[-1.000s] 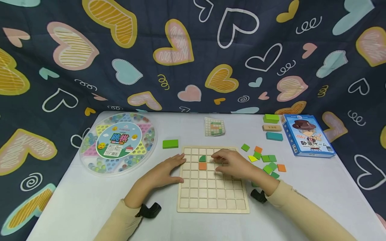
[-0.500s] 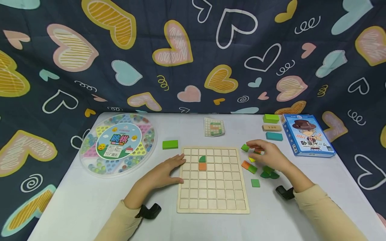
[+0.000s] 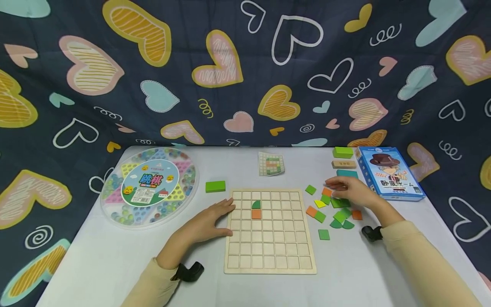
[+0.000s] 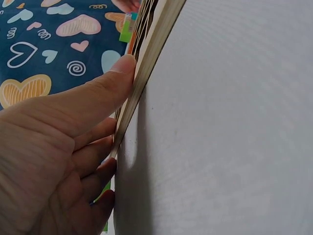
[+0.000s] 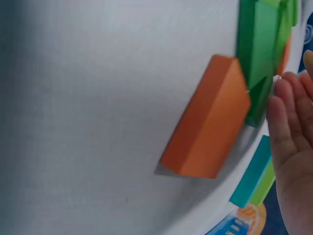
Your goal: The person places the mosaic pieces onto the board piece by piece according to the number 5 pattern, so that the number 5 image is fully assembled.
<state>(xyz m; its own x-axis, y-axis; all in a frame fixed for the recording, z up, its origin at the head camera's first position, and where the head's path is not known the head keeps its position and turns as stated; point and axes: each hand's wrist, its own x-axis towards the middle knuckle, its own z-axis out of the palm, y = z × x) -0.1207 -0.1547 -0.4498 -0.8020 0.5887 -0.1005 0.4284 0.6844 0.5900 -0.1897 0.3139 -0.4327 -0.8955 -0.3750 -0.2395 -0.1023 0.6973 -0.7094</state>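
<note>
A wooden grid board (image 3: 281, 247) lies on the white table, with a dark green quarter-round tile (image 3: 256, 205) and an orange square tile (image 3: 256, 214) in neighbouring cells. My left hand (image 3: 205, 221) rests at its left edge; in the left wrist view the thumb (image 4: 110, 85) and fingertips touch the board's side. To the right, my right hand (image 3: 354, 192) hovers over loose green, orange and yellow tiles, fingers near an orange tile (image 3: 327, 192). No tile shows in its fingers. In the right wrist view another orange tile (image 5: 210, 117) lies beside several green ones.
A pattern card (image 3: 270, 164) lies behind the board. A round marble game set (image 3: 115, 213) and a green block (image 3: 215, 186) are on the left. Back right are a blue game box (image 3: 391, 170), a light green block (image 3: 343, 152), a wooden block (image 3: 344, 164) and a teal block (image 3: 347, 173).
My right hand has gone from above the board to the loose tiles, then a little further right. Several tiles there are spread differently. My left hand has stayed at the board's edge.
</note>
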